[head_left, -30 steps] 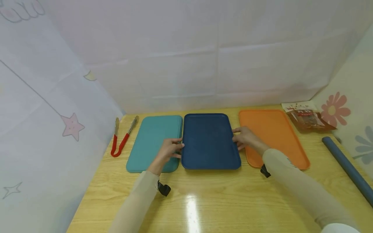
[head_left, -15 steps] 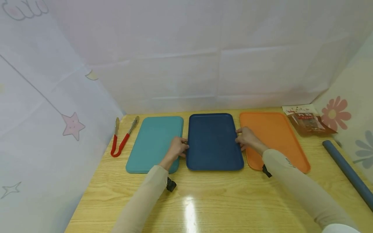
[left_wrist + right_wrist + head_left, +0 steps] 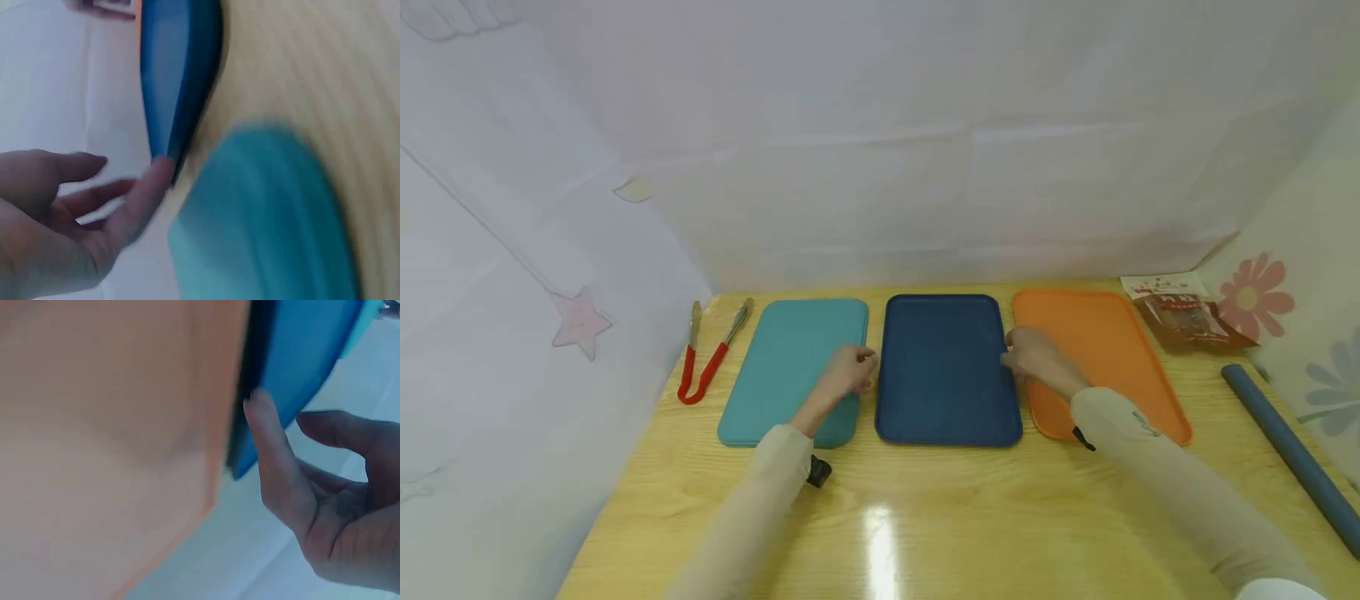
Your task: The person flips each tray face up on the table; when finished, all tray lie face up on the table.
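A dark blue tray [image 3: 950, 371] lies on the table between a teal tray [image 3: 790, 358] on its left and an orange tray [image 3: 1097, 358] on its right. My left hand [image 3: 845, 372] is over the teal tray's right edge, a small gap away from the blue tray in the head view. In the left wrist view its thumb and fingers are apart and hold nothing. At the blue tray's right rim is my right hand [image 3: 1036, 360]. Its thumb and fingers [image 3: 275, 450] stand apart in the right wrist view, close to the rim; whether they touch it I cannot tell.
Red-handled tongs [image 3: 707, 358] lie spread at the table's left edge. A brown food packet [image 3: 1191, 317] sits at the back right, with a grey-blue roll [image 3: 1292, 458] along the right edge. Cloth-covered walls [image 3: 850, 167] close off the back and sides.
The blue tray has shifted slightly right, away from the teal one, and come to lie flat. My left hand has let go and drawn back left; the right hand's fingers have loosened.
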### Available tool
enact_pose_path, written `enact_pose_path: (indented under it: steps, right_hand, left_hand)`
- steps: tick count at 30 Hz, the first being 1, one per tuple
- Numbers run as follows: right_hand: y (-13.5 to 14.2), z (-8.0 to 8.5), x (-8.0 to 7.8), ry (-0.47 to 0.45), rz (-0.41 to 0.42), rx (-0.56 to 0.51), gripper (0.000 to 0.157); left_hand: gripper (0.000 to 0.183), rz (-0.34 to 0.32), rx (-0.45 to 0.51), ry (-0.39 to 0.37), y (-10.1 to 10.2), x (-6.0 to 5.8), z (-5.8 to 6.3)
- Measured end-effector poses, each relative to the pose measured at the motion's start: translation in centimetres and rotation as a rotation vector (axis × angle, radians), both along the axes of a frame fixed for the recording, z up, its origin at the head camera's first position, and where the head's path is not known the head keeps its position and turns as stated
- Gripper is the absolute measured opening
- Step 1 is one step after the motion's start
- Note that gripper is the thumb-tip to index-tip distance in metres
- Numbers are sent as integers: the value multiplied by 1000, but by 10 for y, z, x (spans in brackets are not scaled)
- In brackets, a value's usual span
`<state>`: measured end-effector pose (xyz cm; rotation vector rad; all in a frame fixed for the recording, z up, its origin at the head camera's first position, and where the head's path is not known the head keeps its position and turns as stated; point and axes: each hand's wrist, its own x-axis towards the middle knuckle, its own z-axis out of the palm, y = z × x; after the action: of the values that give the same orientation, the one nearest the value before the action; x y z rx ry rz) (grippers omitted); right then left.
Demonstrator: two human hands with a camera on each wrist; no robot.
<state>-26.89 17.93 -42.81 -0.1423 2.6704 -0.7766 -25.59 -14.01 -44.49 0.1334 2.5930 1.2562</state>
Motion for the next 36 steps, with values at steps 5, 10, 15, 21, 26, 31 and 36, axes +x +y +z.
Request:
enact_pose_path:
  steps: [5,10,15,21,26,31,36]
  right_hand:
    - [-22,16,4,79,28,-32,46]
    - [-77,17,5,23,13,-267,52]
    - [-143,9,5,33,46,-352,55]
    - [-199,-3,-2,47,117,-357,60]
    - [-221,-11,-3,-13,117,-289,45]
    - [-233,-15,2,57,96,-206,12]
    - [-244,-22,1,83,46,-204,30]
  left_hand:
    - [40,33,-74,183,-67,-9,9]
    - [47,65,-370,255,-138,-9,9]
    - [51,30,-524,201,-171,-4,1]
    - [61,-9,-485,119,-182,-1,-11]
    - [67,10,-431,87,-185,-3,-18]
    - [68,29,-390,83,-188,0,-19]
    - [69,37,-294,54,-190,3,-14]
